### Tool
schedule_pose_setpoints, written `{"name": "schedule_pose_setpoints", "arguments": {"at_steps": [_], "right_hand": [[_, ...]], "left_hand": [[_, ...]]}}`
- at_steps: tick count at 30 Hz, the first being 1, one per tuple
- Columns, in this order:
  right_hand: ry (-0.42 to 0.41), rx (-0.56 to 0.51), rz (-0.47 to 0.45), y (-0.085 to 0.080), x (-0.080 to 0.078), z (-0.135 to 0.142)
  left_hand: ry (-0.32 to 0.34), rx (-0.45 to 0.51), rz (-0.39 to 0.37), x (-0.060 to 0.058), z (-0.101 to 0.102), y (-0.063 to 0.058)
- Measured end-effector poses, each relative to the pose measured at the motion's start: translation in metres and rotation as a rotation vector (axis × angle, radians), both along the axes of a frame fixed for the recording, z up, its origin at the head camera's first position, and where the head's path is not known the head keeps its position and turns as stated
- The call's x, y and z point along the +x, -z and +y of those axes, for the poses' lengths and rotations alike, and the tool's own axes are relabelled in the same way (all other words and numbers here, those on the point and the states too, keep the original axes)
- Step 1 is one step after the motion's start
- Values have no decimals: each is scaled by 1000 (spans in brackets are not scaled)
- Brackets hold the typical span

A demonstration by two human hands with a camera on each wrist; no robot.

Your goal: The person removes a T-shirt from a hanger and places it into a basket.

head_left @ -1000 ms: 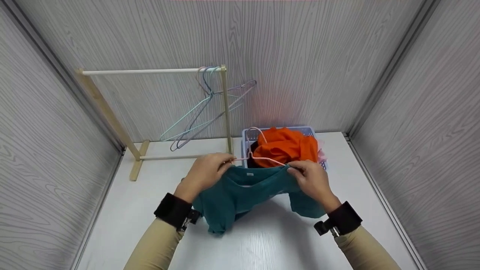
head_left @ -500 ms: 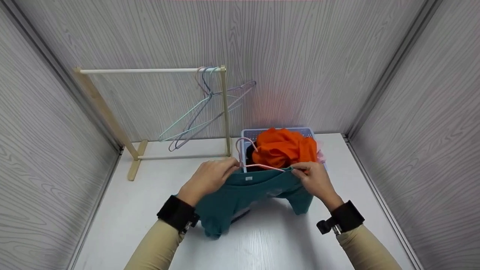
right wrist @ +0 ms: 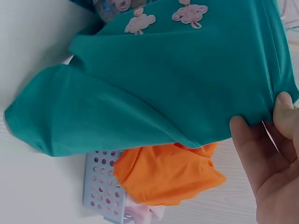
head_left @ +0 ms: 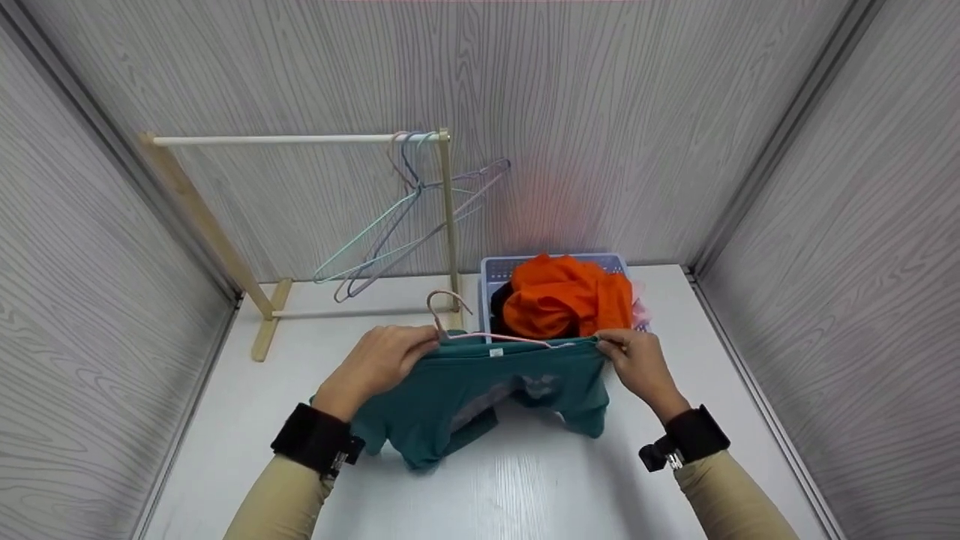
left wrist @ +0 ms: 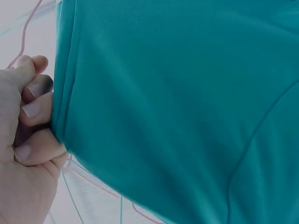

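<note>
A teal shirt [head_left: 480,382] with a small white label at its neckline spans between both hands above the table. A pink clothes hanger [head_left: 502,339] lies along the neckline, its hook rising near the left hand. My left hand [head_left: 382,360] curls its fingers at the hanger and the shirt's left neckline edge; the hanger's left end is hidden there. In the left wrist view the hanger's pink wire [left wrist: 25,35] reaches that hand's fingertips. My right hand [head_left: 634,364] pinches the shirt at the right shoulder between thumb and fingers. Pale appliqués [right wrist: 189,15] show on the shirt's front.
A blue perforated basket [head_left: 491,266] holds an orange garment [head_left: 570,296] and dark cloth, with pink cloth [head_left: 641,311] at its right side. At the back left stands a clothes rack [head_left: 285,140], where several empty hangers [head_left: 375,225] hang at the right end. Walls enclose the table.
The left hand has moved left and slightly down, carrying the hanger's hook left, away from the basket. The right hand has shifted slightly right. The shirt's neckline is pulled wider and straighter.
</note>
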State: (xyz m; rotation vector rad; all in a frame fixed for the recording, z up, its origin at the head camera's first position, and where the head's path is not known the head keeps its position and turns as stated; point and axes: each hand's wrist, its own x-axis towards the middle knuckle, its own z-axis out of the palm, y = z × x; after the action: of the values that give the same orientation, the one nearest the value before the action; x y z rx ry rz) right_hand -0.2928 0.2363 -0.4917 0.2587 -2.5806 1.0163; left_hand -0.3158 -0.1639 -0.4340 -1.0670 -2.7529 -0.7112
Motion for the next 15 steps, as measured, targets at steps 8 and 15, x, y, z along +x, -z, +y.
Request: {"name": "schedule_pose_setpoints", "arguments": {"at_steps": [8,15], "right_hand": [[-7,-21,-55,9,-1,-10],[-163,-182,-189,10,7,-40]], "left_hand": [[-26,55,-75,0,-5,-5],[-45,68,-161,-4,8,-17]]}}
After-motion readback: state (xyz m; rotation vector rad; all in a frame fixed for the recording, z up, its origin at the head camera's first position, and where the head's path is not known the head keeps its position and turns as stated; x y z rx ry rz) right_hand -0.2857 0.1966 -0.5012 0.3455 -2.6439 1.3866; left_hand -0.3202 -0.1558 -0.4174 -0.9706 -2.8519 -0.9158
